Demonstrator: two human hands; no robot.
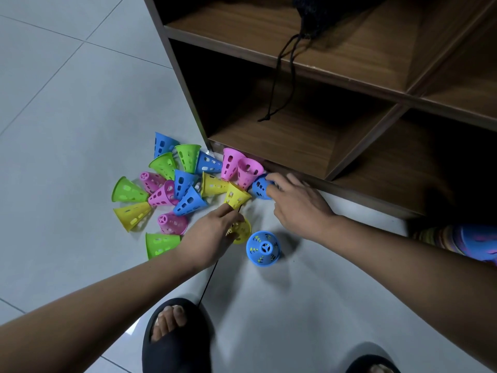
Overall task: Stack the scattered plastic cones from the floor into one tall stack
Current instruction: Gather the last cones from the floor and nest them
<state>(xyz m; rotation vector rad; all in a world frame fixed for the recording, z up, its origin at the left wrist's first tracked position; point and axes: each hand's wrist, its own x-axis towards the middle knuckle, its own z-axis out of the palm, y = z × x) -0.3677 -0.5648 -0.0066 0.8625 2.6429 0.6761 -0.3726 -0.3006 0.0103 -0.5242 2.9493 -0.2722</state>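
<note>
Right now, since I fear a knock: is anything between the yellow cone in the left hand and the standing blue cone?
Nothing visible. The left hand holds the yellow cone right beside the standing blue cone, only bare floor between.

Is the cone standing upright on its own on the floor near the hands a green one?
No, the upright cone is plainly blue, with yellow showing through its slots.

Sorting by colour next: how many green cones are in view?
4 green cones: one far left, two side by side at the back, one nearest the camera. Others may be hidden.
</note>
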